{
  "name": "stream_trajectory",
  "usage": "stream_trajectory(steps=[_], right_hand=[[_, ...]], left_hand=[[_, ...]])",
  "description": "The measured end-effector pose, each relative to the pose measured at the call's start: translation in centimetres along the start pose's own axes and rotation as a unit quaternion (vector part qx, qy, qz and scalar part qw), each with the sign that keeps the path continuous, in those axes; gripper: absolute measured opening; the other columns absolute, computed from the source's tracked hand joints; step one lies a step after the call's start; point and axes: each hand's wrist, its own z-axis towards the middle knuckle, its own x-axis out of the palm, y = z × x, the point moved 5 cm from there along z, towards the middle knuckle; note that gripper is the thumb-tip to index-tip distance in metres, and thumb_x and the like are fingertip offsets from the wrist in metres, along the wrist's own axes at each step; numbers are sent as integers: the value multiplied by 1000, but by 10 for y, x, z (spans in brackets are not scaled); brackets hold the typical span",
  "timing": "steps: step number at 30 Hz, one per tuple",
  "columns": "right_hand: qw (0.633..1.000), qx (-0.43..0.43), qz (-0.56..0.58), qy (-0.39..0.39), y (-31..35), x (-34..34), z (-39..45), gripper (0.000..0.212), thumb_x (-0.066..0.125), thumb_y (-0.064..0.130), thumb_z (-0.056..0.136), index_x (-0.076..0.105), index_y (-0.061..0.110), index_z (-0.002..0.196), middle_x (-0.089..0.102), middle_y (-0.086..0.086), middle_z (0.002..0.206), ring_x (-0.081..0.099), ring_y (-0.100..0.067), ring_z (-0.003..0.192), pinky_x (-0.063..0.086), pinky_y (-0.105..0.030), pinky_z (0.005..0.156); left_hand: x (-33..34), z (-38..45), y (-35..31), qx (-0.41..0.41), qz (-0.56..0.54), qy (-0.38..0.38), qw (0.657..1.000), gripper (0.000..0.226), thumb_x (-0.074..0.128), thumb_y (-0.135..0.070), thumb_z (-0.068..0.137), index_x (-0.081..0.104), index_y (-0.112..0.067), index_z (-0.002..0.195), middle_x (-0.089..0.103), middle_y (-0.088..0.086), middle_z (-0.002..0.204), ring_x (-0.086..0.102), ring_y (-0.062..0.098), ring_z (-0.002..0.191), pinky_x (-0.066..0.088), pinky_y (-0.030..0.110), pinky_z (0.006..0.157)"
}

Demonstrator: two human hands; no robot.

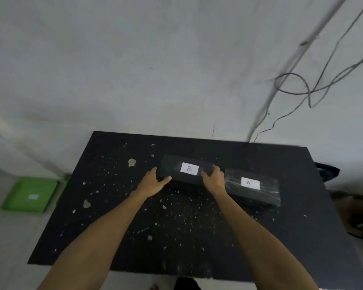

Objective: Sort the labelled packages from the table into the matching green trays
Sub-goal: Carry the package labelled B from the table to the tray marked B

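My picture is dim and soft, with flat grey light and no hard shadows, only a faint dark patch under each hand (153, 183) on the black tabletop (117, 237). Everything looks a bit blurry, most of all the green tray (29, 195) at the left edge and the cables (298, 80) on the wall. The wide lens bends the tabletop edges, and the wrap on the package marked A (254, 189) shines a little.

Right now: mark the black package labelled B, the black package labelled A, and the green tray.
black package labelled B (189, 168), head view, on its white label.
black package labelled A (250, 183), head view, on its white label.
green tray (21, 204), head view, on its bare floor.
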Motion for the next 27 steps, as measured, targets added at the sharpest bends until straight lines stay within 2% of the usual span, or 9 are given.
stream_trajectory(steps=[2,5,9,12,16,20,24,27], right_hand=[[999,25,26,-21,-1,0,16,70,61,28,96,27,8,154,33,-18,156,38,-35,142,36,-48,114],[997,61,45,2,-6,10,33,75,60,28,96,20,7,156,33,-19,157,38,-36,142,35,-46,113],[995,84,48,0,-6,20,43,79,61,28,96,16,9,157,36,-18,154,43,-37,138,38,-46,110],[996,77,30,-21,-6,24,40,80,63,29,95,16,9,158,37,-17,155,43,-36,139,39,-46,110],[996,30,58,-54,12,14,34,81,66,33,93,21,12,158,37,-12,156,41,-32,142,38,-46,112],[989,-34,106,-101,54,-18,21,86,69,42,89,27,10,156,38,-9,155,42,-28,141,40,-44,113],[971,-120,146,-149,110,-59,-4,83,71,54,83,41,15,149,44,-2,136,51,-20,123,48,-35,104],[947,-191,167,-194,154,-91,-36,89,73,62,76,39,22,149,38,6,127,48,-13,117,47,-32,104]], left_hand=[[2,17,-5,-33,-9,-14,999,99,58,-65,85,11,-14,157,22,12,161,26,31,146,28,52,116],[6,41,-8,-70,-42,-17,997,101,56,-65,86,7,-14,157,18,11,163,22,30,148,24,51,118],[17,63,-12,-82,-93,7,992,96,64,-62,82,22,-15,154,35,10,157,34,30,142,30,49,116],[21,66,-14,-104,-123,-31,986,102,71,-64,74,27,-15,151,43,11,150,42,32,136,36,50,112],[3,59,-26,-73,-109,-112,985,112,75,-71,62,28,-16,147,46,10,146,47,31,131,42,52,106],[-38,44,-56,-13,-115,-195,974,122,69,-85,50,32,-18,145,46,8,143,50,29,127,48,50,100],[-85,19,-100,48,-124,-255,958,118,66,-89,47,38,-22,140,47,3,137,49,25,125,48,45,95],[-117,-9,-136,103,-152,-284,941,110,67,-89,47,41,-24,132,49,-2,128,52,19,117,50,40,90]])
